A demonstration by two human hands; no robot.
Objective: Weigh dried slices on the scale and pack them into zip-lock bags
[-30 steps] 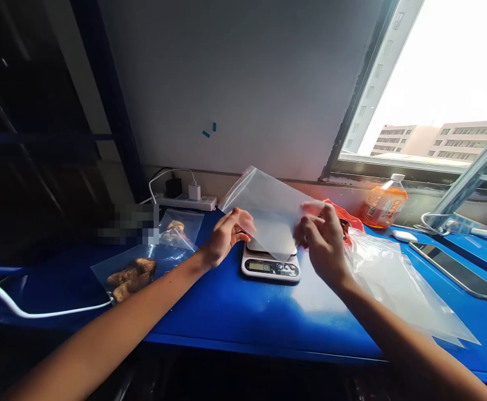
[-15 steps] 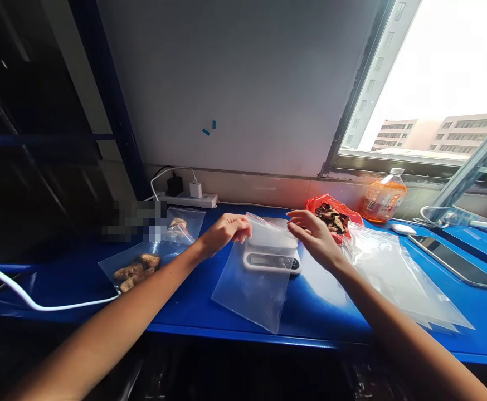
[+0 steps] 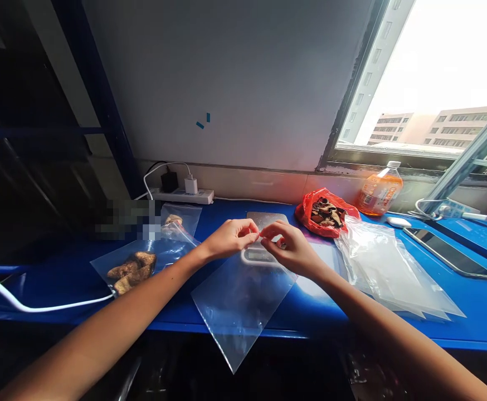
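A clear zip bag (image 3: pixel 243 303) hangs flat from my fingers, its lower corner reaching past the table's front edge. My left hand (image 3: pixel 233 236) pinches the bag's top edge. Close beside it, my right hand (image 3: pixel 287 244) is closed on the same edge, the fingertips of both hands nearly touching. Behind the bag stands a white kitchen scale (image 3: pixel 254 255), partly covered by the bag and my hands. To the right rests a red plastic bag (image 3: pixel 308 214), open at the top, with dark dried pieces (image 3: pixel 328 214) that look like fungus inside.
At left lies a clear bag with brown lumpy pieces (image 3: pixel 132 272), a smaller bag (image 3: pixel 191 217) behind it. Several empty clear bags (image 3: pixel 394 273) lie at right, near a phone (image 3: pixel 448 253) and a bottle of orange liquid (image 3: pixel 381 192). A power strip (image 3: pixel 185 195) sits along the wall.
My right hand has come left and closed on the bag's top edge beside my left hand. The bag has turned, its bottom corner now pointing down toward me. The view has shifted slightly.
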